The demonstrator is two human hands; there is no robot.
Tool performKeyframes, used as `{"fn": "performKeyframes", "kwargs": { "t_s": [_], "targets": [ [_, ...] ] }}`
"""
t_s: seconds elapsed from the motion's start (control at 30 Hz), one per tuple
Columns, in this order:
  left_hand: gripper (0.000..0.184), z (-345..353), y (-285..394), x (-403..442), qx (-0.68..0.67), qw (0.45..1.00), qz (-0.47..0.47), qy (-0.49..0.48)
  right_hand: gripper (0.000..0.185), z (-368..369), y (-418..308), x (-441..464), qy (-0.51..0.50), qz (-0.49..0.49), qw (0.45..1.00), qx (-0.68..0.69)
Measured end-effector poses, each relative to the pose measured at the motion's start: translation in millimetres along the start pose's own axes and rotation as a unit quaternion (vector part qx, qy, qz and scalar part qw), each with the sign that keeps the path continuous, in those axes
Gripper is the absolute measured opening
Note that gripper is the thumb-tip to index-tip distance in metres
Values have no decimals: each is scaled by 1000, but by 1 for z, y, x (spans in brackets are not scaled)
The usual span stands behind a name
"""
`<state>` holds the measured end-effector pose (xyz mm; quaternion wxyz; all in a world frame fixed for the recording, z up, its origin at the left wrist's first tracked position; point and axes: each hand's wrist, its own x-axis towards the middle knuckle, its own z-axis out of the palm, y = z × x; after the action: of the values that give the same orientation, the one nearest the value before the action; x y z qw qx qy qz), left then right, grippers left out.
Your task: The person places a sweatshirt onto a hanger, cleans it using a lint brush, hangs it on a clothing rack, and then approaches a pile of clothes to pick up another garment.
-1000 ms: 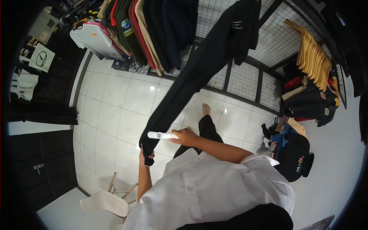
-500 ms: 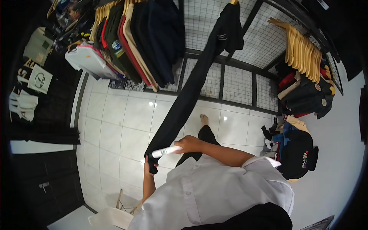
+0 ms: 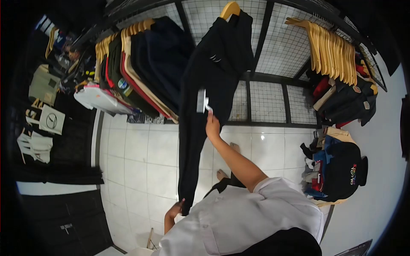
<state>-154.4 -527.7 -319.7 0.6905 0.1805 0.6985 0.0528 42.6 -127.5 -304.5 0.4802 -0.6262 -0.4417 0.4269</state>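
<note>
Two hands, both closed. Right hand point(image 3: 212, 126): fingers wrapped round the handle of a white tool point(image 3: 201, 101), whose head lies just beyond the hand, against or close over a black garment point(image 3: 191, 149). Left hand point(image 3: 174, 210): closed on the garment's lower end. Writing: multicoloured letters point(image 3: 354, 173), well right of the right hand, not fully legible; oval emblem point(image 3: 51, 122), far left of it. Garment's long axis: from a wooden hanger point(image 3: 231, 7), beyond the right hand, to the left hand; tool head roughly parallel. Mesh rack point(image 3: 277, 125) beyond the right hand: hung clothes point(image 3: 160, 64), row of hangers point(image 3: 333, 51).
</note>
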Motion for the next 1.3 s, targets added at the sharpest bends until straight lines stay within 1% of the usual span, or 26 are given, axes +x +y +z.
{"fn": "performKeyframes", "kwargs": {
  "t_s": [0.03, 0.1, 0.13, 0.17, 0.2, 0.27, 0.3, 0.33, 0.37, 0.43, 0.5, 0.6, 0.67, 0.7, 0.73, 0.8, 0.83, 0.9, 0.93, 0.97, 1.0, 1.07, 1.1, 1.17, 1.23, 1.3],
  "targets": [
    [61, 6, 18, -11, -66, 998, 0, -3, 69, -8, 1, 5, -61, 103, 992, -30],
    [63, -12, 31, 6, -16, 999, 43, -22, 67, -12, 8, 28, 1, 143, 990, 5],
    [71, -26, 48, 9, 145, 986, 72, 31, 63, -23, -15, 39, 52, 116, 989, 77],
    [76, -36, 81, 11, 339, 915, 169, 135, 60, -30, -25, 59, 49, 123, 973, 188],
    [77, -50, 124, 21, 331, 906, 178, 194, 58, -37, -37, 80, 44, 126, 945, 299],
    [71, -34, 283, -2, 312, 764, 463, 324, 55, -44, -77, 110, -4, 193, 859, 474],
    [70, -18, 359, -18, 317, 702, 513, 378, 55, -39, -83, 129, -20, 222, 819, 529],
    [72, 2, 437, -41, 320, 636, 586, 387, 55, -30, -73, 148, -56, 264, 795, 543],
    [75, 33, 497, -66, 278, 650, 586, 397, 55, -20, -58, 162, -66, 291, 820, 489],
    [75, 63, 581, -70, 269, 576, 635, 439, 54, -6, -16, 190, -72, 388, 851, 345],
    [73, 77, 630, -53, 254, 581, 635, 442, 64, 4, 23, 217, 40, 436, 865, 243],
    [62, 84, 659, -23, 129, 637, 613, 449, 59, -25, -11, 225, 92, 136, 949, 271],
    [49, 81, 662, -14, 192, 676, 583, 408, 61, -31, -29, 232, 41, 181, 947, 261],
    [41, 88, 660, -8, 172, 662, 617, 389, 63, -31, -39, 232, 13, 208, 933, 292],
    [41, 95, 659, -8, 176, 664, 616, 387, 65, -5, 3, 242, 47, 134, 960, 239],
    [39, 107, 658, -6, 112, 695, 613, 358, 64, 18, 60, 241, -16, 231, 967, 106],
    [36, 105, 658, -4, 114, 691, 614, 363, 65, 14, 80, 236, -101, 349, 932, -1],
    [33, 104, 657, -14, 99, 718, 595, 347, 49, -11, 143, 223, -144, 49, 972, -179],
    [30, 103, 656, -22, 82, 741, 579, 332, 55, -8, 194, 233, -172, 12, 947, -271],
    [29, 103, 655, -31, 74, 779, 533, 322, 61, -24, 179, 239, -196, -25, 912, -359],
    [29, 105, 654, -37, 79, 781, 532, 318, 47, -47, 165, 237, -37, 90, 945, -313],
    [30, 112, 652, -42, 53, 765, 568, 301, 52, -80, 57, 233, 108, 168, 980, -3],
    [30, 115, 650, -41, 56, 768, 563, 300, 48, -55, 66, 230, 177, 79, 980, 52],
    [30, 119, 644, -40, 29, 771, 574, 273, 43, -39, 31, 202, 59, -51, 995, 66],
    [38, 114, 638, -44, 50, 793, 552, 251, 43, -20, 58, 183, 0, -4, 1000, 15],
    [41, 104, 633, -43, -27, 791, 558, 251, 31, -6, 124, 173, -176, 27, 966, -188]
  ]
}}
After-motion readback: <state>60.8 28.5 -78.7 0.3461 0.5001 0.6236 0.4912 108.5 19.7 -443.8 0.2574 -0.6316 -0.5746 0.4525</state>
